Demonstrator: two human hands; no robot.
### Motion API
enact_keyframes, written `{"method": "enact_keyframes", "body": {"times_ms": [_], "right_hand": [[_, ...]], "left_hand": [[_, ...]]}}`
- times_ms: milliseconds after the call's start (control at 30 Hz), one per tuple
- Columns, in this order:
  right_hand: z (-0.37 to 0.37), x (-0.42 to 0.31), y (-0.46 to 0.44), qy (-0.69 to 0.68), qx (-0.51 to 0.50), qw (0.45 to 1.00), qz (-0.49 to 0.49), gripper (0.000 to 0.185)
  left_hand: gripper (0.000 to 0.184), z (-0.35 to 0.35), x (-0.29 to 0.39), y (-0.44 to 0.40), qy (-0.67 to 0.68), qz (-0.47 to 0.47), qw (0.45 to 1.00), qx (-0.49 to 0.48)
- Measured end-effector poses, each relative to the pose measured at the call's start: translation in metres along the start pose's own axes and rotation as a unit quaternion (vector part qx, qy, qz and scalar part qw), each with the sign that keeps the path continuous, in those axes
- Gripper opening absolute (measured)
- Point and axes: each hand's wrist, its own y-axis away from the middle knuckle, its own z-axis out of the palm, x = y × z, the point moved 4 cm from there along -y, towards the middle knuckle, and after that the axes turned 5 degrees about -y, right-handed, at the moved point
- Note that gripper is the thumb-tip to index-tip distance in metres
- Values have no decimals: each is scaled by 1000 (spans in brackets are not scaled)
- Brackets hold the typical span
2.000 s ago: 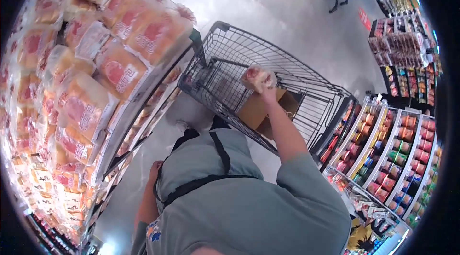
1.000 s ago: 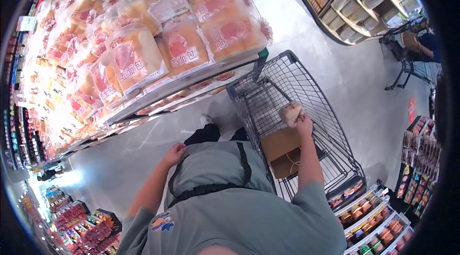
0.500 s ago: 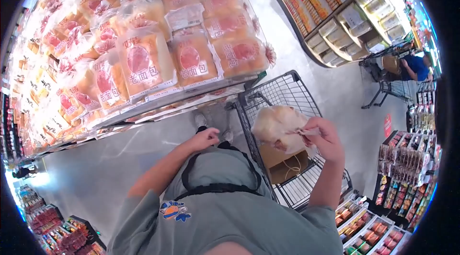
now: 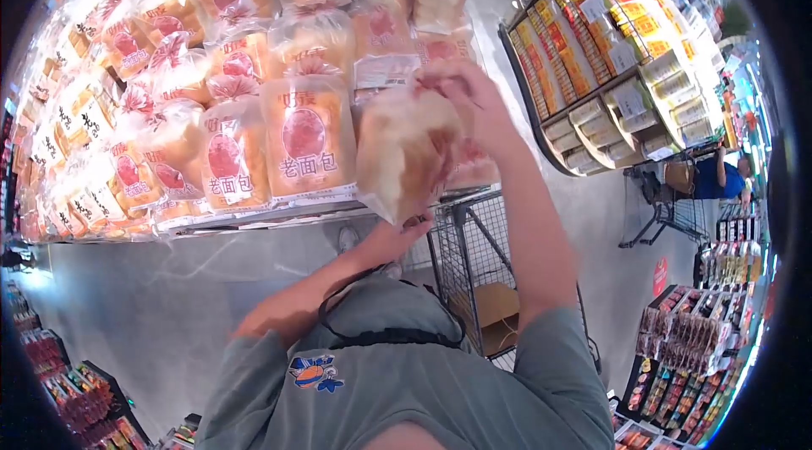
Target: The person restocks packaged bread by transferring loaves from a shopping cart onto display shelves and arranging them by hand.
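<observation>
A clear bag of bread [image 4: 397, 150] hangs from my right hand [image 4: 461, 90], whose fingers are closed on its gathered top. The bag is tilted and blurred, in front of the display's front row. Just below its bottom corner is my left hand [image 4: 397, 238]; its fingers are smeared and partly hidden, and whether they touch the bag I cannot tell. Left of the held bag, a packed loaf [image 4: 304, 137] with a red round print stands in the front row. Bread with similar red prints lies behind my right hand.
A shopping cart [image 4: 461, 238] stands below the display's right end, with a brown paper bag [image 4: 495, 306] inside. To the right, a shelf unit [image 4: 584, 52] holds yellow boxes and cans. A person in blue [image 4: 719, 175] is beside another cart [image 4: 668, 217] farther off.
My right hand has carried the bread bag from above the cart up and left to the display's front edge. My left hand has moved slightly right, under the bag. The view has shifted.
</observation>
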Motion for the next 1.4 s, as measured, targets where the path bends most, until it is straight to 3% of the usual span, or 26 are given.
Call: {"method": "enact_keyframes", "body": {"times_ms": [167, 333, 400, 433, 500, 567, 600, 700, 833, 867, 933, 1000, 1067, 1133, 1167, 1200, 1300, 1400], "right_hand": [[46, 46, -18, 136, -62, 988, 42, 37], [43, 56, -17, 155, 40, 987, -17, 47], [33, 48, 0, 153, 64, 985, 39, 48], [26, 44, 13, 151, 88, 980, 94, 50], [16, 43, 51, 104, 151, 983, 28, 46], [3, 72, 116, 63, 235, 962, 126, 40], [-4, 76, 152, 124, 245, 953, 125, 38], [-7, 75, 257, 192, 285, 926, 157, 32], [-12, 102, 390, 359, 194, 881, 241, 40], [-11, 106, 412, 351, 193, 885, 238, 40], [-9, 127, 457, 289, 214, 853, 378, 49], [1, 160, 488, 282, 183, 862, 379, 50], [11, 172, 497, 278, 151, 869, 380, 52], [26, 174, 492, 220, 115, 868, 431, 50], [27, 172, 489, 239, 103, 836, 484, 45], [28, 166, 483, 233, 98, 840, 481, 45], [29, 161, 483, 275, 112, 834, 465, 40], [29, 170, 494, 258, 96, 841, 465, 41]], "left_hand": [[31, -22, -5, -29, 198, -51, 977, 56], [35, -31, -11, -38, 286, -95, 951, 72], [30, -34, -23, -40, 308, -73, 943, 105], [30, -34, -21, -39, 307, -73, 944, 101], [27, -37, -18, -30, 299, -99, 942, 113], [25, -41, -5, -15, 266, -77, 958, 66], [23, -41, 0, -6, 233, -55, 971, 21], [21, -46, -7, 27, 183, -51, 980, 63], [17, -77, -18, 55, 182, -72, 964, 181], [17, -80, -15, 56, 175, -73, 964, 187], [17, -84, -12, 61, 207, -79, 951, 215], [17, -76, -11, 66, 195, -98, 953, 210], [17, -57, 4, 69, 109, -79, 984, 115], [17, -48, 14, 82, 72, -61, 989, 112], [18, -54, 14, 90, -15, -63, 987, 148], [19, -61, 15, 97, -104, -66, 976, 180], [22, -116, 24, 129, -71, -57, 901, 424], [16, -172, 38, 151, -191, -15, 826, 530]]}}
